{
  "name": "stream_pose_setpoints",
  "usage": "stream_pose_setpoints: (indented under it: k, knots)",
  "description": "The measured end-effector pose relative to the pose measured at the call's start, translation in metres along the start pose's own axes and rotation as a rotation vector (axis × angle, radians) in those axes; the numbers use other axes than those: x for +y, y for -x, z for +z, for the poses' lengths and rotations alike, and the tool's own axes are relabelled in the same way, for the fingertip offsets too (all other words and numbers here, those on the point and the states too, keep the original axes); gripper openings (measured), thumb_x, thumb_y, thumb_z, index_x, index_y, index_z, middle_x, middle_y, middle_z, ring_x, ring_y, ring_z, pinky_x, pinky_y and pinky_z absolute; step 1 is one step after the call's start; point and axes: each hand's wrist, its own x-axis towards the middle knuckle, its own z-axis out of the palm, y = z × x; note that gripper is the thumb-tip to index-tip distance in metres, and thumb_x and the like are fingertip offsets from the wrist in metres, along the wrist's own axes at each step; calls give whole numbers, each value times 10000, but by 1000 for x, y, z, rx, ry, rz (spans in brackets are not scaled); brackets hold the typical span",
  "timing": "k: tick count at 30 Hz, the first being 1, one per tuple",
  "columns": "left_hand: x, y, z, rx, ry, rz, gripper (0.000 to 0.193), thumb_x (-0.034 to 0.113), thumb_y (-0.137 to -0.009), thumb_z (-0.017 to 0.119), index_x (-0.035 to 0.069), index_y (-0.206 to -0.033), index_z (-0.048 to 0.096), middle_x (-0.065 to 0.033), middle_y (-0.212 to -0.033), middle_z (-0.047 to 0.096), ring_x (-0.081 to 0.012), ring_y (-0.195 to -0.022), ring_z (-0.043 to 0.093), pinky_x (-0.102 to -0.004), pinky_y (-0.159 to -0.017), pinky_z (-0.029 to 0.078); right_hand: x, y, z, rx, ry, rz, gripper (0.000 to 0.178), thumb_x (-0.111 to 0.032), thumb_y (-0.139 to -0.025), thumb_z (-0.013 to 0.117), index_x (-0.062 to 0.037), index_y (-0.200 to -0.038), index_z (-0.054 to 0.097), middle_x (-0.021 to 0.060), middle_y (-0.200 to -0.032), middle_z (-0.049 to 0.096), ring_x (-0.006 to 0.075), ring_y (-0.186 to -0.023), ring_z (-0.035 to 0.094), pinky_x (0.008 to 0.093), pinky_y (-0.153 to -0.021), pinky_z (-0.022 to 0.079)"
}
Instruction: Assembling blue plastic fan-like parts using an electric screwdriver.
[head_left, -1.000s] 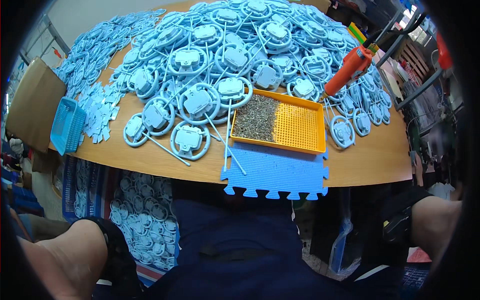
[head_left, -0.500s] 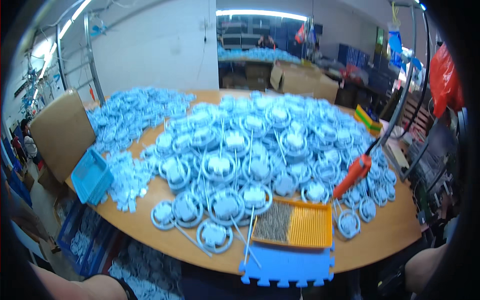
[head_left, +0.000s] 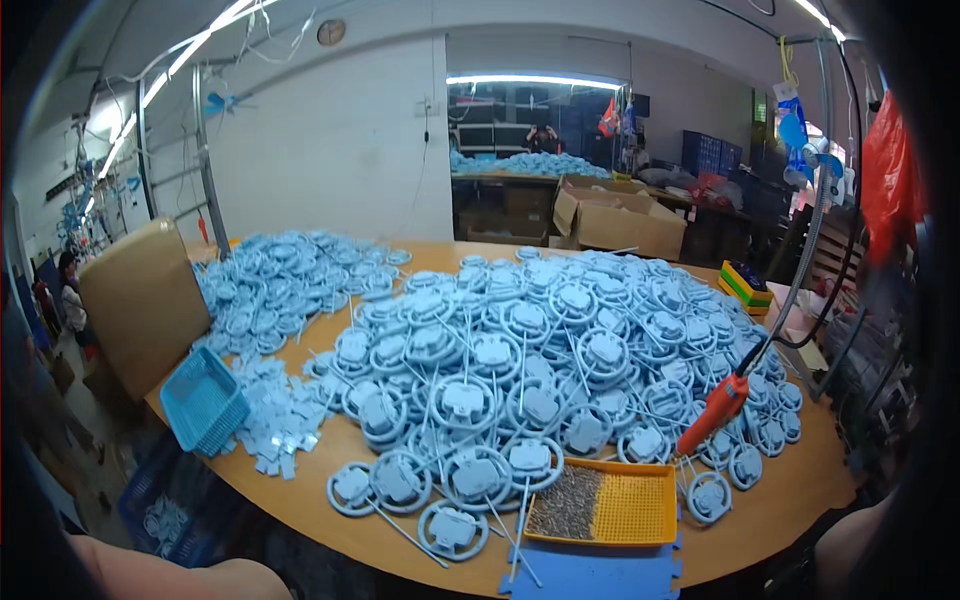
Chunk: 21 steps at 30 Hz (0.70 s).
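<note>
Neither of my hands shows; only bare parts of my left arm (head_left: 180,572) at the lower left and my right arm (head_left: 848,545) at the lower right are in view. In front of me is a big heap of light blue plastic wheel-shaped parts (head_left: 463,398) with thin rods. A yellow tray (head_left: 636,503) at the front holds many small metal screws (head_left: 566,500) in its left part. It rests partly on a blue foam mat (head_left: 590,572) with notched edges. To the tray's right, a red electric screwdriver (head_left: 714,412) hangs from a dark cable, tip down.
On the left of the wooden table (head_left: 330,540) stand blue baskets (head_left: 205,405), small flat pieces (head_left: 280,405) and a brown board (head_left: 145,300). A second heap (head_left: 300,285) lies behind. Farther back are a cardboard box (head_left: 625,220) and a person (head_left: 543,137) with raised arms.
The view has tilted upward, so the table and heap sit lower and more wall and ceiling show. The foam mat is now partly cut off below. The tabletop things keep their places.
</note>
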Motion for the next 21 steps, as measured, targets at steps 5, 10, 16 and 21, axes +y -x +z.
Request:
stream_pose_setpoints:
  k: [5,10,16,21]
  knots:
    - [5,20,0,-145,-1,-82,653,589,-860,501,72,-1243,392,-163,-1157,476,-327,-1036,449,-472,-908,369,17,45,24,22,25,79,639,-440,-936,441,101,-1278,443,257,-1206,538,323,-1118,553,423,-958,439]
    - [17,39,-2,-256,9,-177,629,573,-864,500,49,-1205,430,-170,-1101,516,-322,-981,490,-467,-873,405,12,78,42,8,74,157,637,-441,-933,443,103,-1264,460,255,-1186,553,323,-1107,559,423,-953,443]
    - [41,81,4,-240,3,-327,606,554,-870,500,21,-1158,476,-179,-1035,564,-316,-915,540,-460,-830,447,8,72,40,-145,172,175,634,-443,-928,446,104,-1247,480,253,-1162,570,322,-1094,567,422,-946,447]
    - [97,99,12,-284,209,-646,593,537,-875,499,-2,-1120,514,-186,-979,605,-311,-859,582,-454,-795,482,-92,42,21,-355,373,433,632,-444,-925,449,106,-1233,496,251,-1141,584,321,-1083,574,422,-940,451]
